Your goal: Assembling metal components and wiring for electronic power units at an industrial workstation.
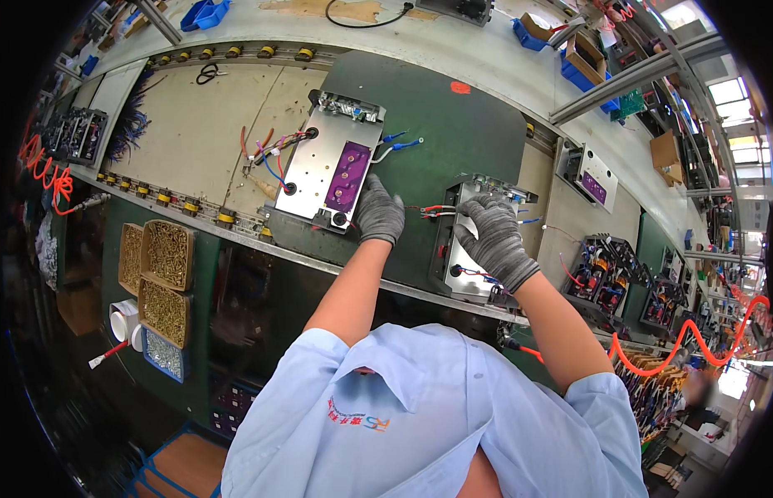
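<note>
Both my hands wear grey knit gloves. My left hand [380, 212] lies along the right side of a metal-cased electronic unit [316, 170], its fingers stretched out and touching the edge. That unit has a purple panel [348, 176], red and blue wires at its left, and blue-tipped white leads [395, 149] at its right. Over a second metal-cased unit [469, 283] is my right hand [496, 242], with thumb and fingers apart and curved across the top plate. It partly hides that unit. Red and white leads [436, 211] stick out from the second unit's left side.
A dark green board [440, 124] lies beneath the units on the conveyor line. Scissors [209, 73] rest at the far left. Screw bins [166, 253] stand at lower left. More units [602, 274] sit to the right, near a coiled orange hose [689, 336].
</note>
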`<act>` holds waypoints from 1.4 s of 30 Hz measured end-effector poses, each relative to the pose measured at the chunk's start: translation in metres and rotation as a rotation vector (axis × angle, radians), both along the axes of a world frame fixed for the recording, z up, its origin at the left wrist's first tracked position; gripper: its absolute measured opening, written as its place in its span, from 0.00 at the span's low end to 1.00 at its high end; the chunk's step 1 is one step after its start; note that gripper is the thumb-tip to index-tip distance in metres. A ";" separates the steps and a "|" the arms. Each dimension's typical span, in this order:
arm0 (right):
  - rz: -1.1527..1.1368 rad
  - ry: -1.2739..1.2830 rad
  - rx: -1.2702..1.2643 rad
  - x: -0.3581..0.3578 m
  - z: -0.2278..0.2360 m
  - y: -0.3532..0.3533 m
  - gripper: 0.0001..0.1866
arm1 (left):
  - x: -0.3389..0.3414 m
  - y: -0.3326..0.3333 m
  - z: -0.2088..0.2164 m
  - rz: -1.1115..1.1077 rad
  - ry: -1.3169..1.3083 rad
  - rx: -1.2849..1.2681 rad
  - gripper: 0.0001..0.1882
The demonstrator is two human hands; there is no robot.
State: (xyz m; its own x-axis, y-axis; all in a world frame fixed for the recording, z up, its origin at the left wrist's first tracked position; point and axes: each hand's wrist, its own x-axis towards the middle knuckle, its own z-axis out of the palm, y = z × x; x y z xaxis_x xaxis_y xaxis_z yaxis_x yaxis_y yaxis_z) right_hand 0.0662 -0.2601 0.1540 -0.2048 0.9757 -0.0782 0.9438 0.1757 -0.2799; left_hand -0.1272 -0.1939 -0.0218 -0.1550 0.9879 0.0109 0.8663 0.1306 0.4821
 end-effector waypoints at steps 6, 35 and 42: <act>0.004 0.140 0.042 0.003 0.002 -0.003 0.15 | -0.003 0.026 0.001 -0.134 0.108 -0.322 0.26; 0.029 0.382 -0.748 -0.072 -0.028 0.096 0.18 | -0.037 -0.041 0.098 -0.076 -1.036 0.086 0.15; -0.047 0.691 -0.670 -0.067 0.033 0.115 0.15 | 0.016 -0.029 0.048 -0.225 -0.717 -0.532 0.25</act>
